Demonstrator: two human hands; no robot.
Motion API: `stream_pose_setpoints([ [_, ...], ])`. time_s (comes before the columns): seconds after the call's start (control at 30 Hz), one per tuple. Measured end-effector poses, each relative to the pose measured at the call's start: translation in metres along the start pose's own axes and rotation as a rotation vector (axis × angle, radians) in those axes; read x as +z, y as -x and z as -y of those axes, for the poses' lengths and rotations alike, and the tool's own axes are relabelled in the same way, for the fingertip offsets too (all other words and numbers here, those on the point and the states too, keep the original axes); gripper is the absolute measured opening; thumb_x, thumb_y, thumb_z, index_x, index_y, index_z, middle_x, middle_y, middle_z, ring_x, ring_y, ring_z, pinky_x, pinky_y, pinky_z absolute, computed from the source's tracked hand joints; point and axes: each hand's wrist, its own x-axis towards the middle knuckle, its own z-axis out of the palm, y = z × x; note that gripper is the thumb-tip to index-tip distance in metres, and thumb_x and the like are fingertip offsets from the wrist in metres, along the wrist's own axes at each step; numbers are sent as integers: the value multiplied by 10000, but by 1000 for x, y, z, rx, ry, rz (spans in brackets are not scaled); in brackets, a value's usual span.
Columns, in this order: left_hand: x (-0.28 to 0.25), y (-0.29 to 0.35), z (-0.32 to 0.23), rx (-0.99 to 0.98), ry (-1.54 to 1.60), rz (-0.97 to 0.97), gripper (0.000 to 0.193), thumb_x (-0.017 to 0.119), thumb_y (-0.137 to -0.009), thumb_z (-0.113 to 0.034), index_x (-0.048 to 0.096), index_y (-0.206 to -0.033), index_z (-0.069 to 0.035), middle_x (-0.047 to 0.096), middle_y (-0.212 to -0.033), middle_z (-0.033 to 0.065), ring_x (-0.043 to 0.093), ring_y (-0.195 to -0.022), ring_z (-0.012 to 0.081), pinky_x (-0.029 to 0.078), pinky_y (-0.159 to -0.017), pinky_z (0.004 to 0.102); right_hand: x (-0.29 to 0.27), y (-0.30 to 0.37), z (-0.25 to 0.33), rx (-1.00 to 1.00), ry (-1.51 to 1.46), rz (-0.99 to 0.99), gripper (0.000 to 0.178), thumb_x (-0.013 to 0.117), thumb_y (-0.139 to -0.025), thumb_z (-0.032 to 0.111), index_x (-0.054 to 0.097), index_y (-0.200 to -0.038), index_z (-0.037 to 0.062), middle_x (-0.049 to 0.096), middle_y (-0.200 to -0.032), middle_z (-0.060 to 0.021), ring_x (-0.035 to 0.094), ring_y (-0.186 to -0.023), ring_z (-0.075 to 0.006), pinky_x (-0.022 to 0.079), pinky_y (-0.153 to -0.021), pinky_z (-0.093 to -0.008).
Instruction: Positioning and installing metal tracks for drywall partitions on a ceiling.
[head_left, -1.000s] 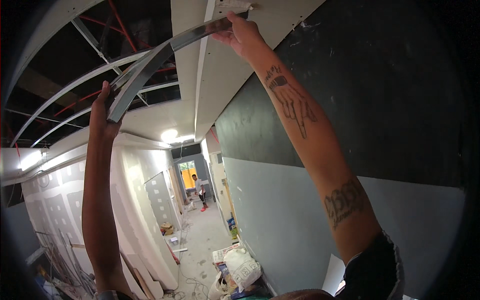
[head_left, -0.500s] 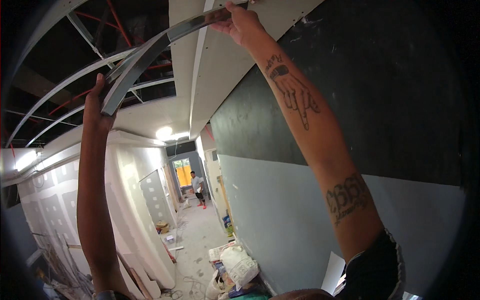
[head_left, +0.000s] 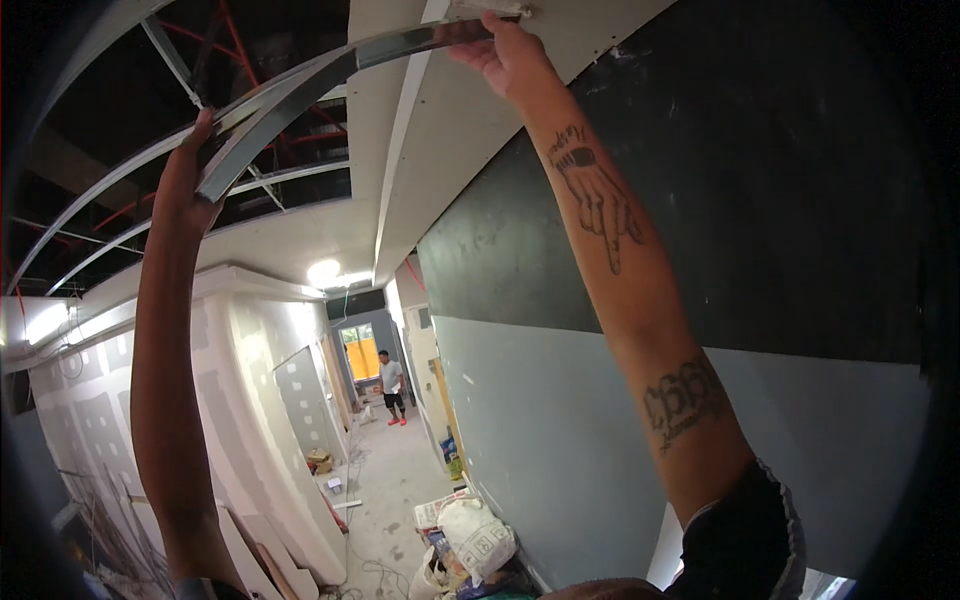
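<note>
Above head height I hold up a long grey metal channel point(head_left: 300, 105), which looks bent into an arc by the wide lens. My left hand point(head_left: 186, 172) grips its lower left end, thumb up along the side. My right hand point(head_left: 508, 58) is closed around the far right end, close under the white ceiling board point(head_left: 385, 130). Behind the channel, the open ceiling frame of metal bars point(head_left: 110, 165) shows a dark space with red pipes. The fingers of my left hand are partly hidden behind the channel.
A two-tone wall point(head_left: 560, 380), dark above and grey below, runs along the right. Patched plasterboard walls point(head_left: 180, 320) stand left. Full sacks point(head_left: 475, 535) lie on the floor below. Down the corridor stands another person point(head_left: 392, 385). Loose cables point(head_left: 375, 570) and boards lie about.
My right hand has shifted right and slightly down, while my left hand has moved slightly up and left. The channel has moved with them. The other person has changed stance slightly.
</note>
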Motion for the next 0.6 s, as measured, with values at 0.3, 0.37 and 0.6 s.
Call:
stream_pose_setpoints([
  [0.3, -17, 11, -9, -10, 22, 44, 355, 583, -828, -350, 574, -992, -35, 607, -838, 70, 580, -671, 131, 477, -551, 216, 27, 12, 1, -26, 60, 36, 243, 460, -893, 154, 465, -967, -78, 543, -892, -201, 576, -809, -321, 497, -808, -451],
  [0.37, -15, 8, -6, -10, 40, 53, 353, 592, -823, -344, 573, -986, -31, 606, -841, 76, 582, -679, 137, 482, -560, 220, 22, 15, 6, -92, 121, 48, 262, 459, -892, 155, 439, -993, -86, 537, -911, -222, 594, -793, -339, 521, -774, -458],
  [0.6, -13, 3, -6, -26, -5, -11, 351, 615, -809, -333, 570, -981, -30, 608, -860, 98, 594, -716, 157, 499, -585, 236, 19, 18, 10, -33, 103, 102, 279, 458, -893, 137, 394, -1039, -92, 502, -943, -246, 543, -892, -358, 469, -865, -464],
])
